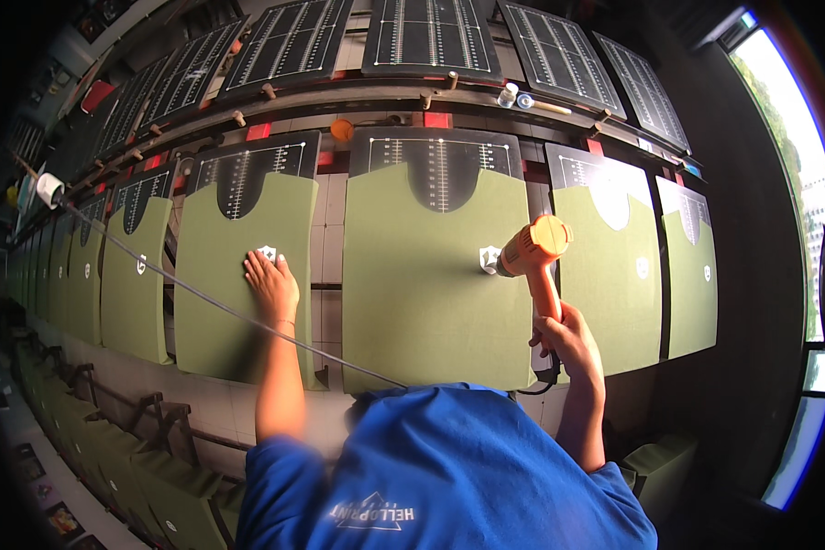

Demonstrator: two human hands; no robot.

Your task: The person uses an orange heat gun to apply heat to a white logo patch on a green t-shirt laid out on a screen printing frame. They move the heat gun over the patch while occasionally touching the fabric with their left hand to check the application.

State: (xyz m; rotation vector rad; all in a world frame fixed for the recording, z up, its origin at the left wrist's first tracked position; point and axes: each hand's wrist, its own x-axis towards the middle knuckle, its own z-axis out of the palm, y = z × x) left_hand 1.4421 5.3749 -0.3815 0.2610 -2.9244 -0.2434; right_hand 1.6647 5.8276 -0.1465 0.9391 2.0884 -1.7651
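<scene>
My right hand (pixel 570 341) is wrapped round the handle of an orange heat gun (pixel 543 252). Its dark nozzle points left at a small white shield-shaped print (pixel 488 261) on the middle olive-green fabric piece (pixel 412 302); whether the nozzle touches the print is hard to tell. Farther left, my left hand (pixel 273 289) lies flat with fingers stretched out on another olive-green piece (pixel 213 284). Its fingertips partly cover a similar white print (pixel 267 252). Both pieces lie on black boards, including the middle board (pixel 442 174), marked with white rulers. Nothing is held in the left hand.
A grey cable (pixel 211 298) crosses above the left pieces. More green pieces line both sides, with one at right (pixel 610 284). Beyond a rail stand marked black boards (pixel 431 41). Small bottles (pixel 508 94) and an orange cup (pixel 342 129) sit near the rail. A window (pixel 788 137) is at right.
</scene>
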